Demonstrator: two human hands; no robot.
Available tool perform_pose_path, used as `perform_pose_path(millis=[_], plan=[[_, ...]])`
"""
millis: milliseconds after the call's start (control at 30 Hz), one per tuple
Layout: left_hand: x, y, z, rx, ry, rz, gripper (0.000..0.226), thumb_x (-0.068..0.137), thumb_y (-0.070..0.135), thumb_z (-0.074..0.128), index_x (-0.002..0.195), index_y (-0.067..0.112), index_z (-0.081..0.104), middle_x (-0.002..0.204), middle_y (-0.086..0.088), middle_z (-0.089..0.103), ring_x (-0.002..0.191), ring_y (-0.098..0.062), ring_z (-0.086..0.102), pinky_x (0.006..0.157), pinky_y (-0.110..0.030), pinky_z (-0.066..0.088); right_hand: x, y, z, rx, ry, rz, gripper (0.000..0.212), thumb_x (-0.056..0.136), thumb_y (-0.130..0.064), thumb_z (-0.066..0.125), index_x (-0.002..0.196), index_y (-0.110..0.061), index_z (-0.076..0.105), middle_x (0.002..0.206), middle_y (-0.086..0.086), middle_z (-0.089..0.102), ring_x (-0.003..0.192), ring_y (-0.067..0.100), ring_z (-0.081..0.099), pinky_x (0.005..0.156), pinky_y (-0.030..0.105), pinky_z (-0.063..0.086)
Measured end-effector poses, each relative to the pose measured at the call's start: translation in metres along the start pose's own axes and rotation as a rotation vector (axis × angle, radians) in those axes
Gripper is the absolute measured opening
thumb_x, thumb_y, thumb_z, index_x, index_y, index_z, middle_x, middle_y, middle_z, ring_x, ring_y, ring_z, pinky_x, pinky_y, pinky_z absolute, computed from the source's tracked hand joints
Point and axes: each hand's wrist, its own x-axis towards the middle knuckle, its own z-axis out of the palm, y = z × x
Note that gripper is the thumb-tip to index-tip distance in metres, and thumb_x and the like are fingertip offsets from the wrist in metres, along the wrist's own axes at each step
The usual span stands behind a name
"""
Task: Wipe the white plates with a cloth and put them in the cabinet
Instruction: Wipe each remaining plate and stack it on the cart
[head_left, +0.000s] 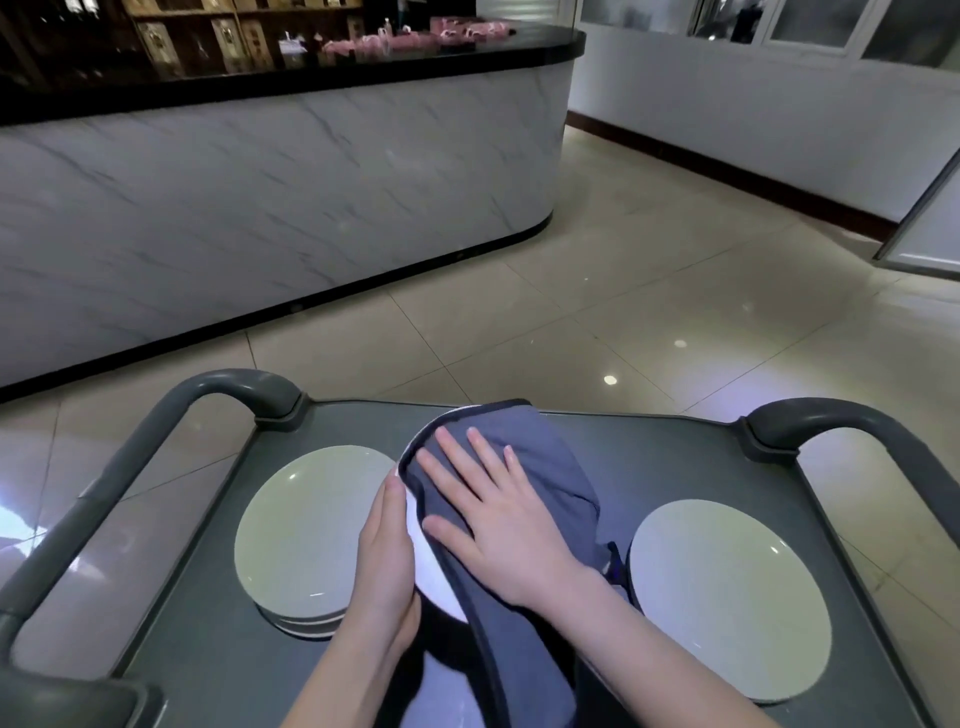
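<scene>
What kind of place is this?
Probably a restaurant or bar service area: a long marble-fronted counter with a black top, dark wooden shelving behind it, and a grey service cart carrying stacked white plates.

Restaurant or bar service area. Long marble-fronted counter (291, 171) with a black top across upper left, wooden display shelves (197, 36) behind it. Glossy tiled floor (649, 291). Grey service cart (675, 457) carrying stacked plates (306, 525) at bottom.

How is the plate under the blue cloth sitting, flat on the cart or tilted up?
Tilted up: the left hand grips the plate by its rim while the right hand presses the cloth flat against its face.
</scene>
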Motion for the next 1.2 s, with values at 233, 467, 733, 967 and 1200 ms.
perform_pose_path(millis=[233,467,733,967,1200], plan=[[0.003,0.007,-0.014,-0.055,0.094,0.012,0.041,0.108,0.045,0.037,0.135,0.026,0.061,0.129,0.007,0.070,0.121,-0.017,0.064,0.111,-0.047,0.045,-0.025,0.033,-0.003,-0.077,-0.056,0.136,0.061,0.096,-0.064,0.003,0.149,-0.044,-0.018,0.160,-0.019,-0.022,0.147,0.012,-0.026,0.122,0.044,-0.009],[0.006,0.007,-0.008,0.011,0.071,0.017,0.042,0.107,0.046,0.039,0.135,0.023,0.061,0.133,0.002,0.067,0.127,-0.019,0.060,0.113,-0.046,0.042,-0.057,-0.012,0.018,0.094,-0.147,-0.034,0.056,0.099,-0.058,0.008,0.151,-0.047,-0.011,0.159,-0.024,-0.023,0.148,0.016,-0.026,0.119,0.049,-0.017],[-0.001,0.002,0.000,-0.007,-0.003,-0.029,0.044,0.107,0.044,0.037,0.135,0.020,0.061,0.132,0.005,0.068,0.126,-0.016,0.061,0.115,-0.045,0.040,-0.002,0.009,-0.004,0.012,-0.005,0.010,0.062,0.098,-0.064,0.020,0.154,-0.045,0.001,0.160,-0.023,-0.016,0.148,0.008,-0.021,0.121,0.038,-0.012],[0.004,0.002,-0.016,-0.075,0.097,-0.055,0.048,0.107,0.048,0.036,0.143,0.021,0.054,0.137,0.001,0.065,0.126,-0.025,0.060,0.114,-0.050,0.041,-0.030,0.036,-0.006,-0.045,-0.058,0.106,0.061,0.100,-0.061,0.019,0.154,-0.043,-0.004,0.160,-0.022,-0.016,0.147,0.008,-0.025,0.122,0.038,-0.009],[0.007,0.001,-0.027,-0.074,0.140,-0.088,0.047,0.107,0.051,0.035,0.142,0.026,0.054,0.133,0.004,0.067,0.121,-0.023,0.064,0.110,-0.050,0.046,-0.078,0.028,-0.003,0.341,-0.034,0.087,0.049,0.103,-0.047,0.038,0.150,-0.043,0.027,0.159,-0.030,-0.003,0.147,-0.001,-0.016,0.122,0.027,-0.004]])
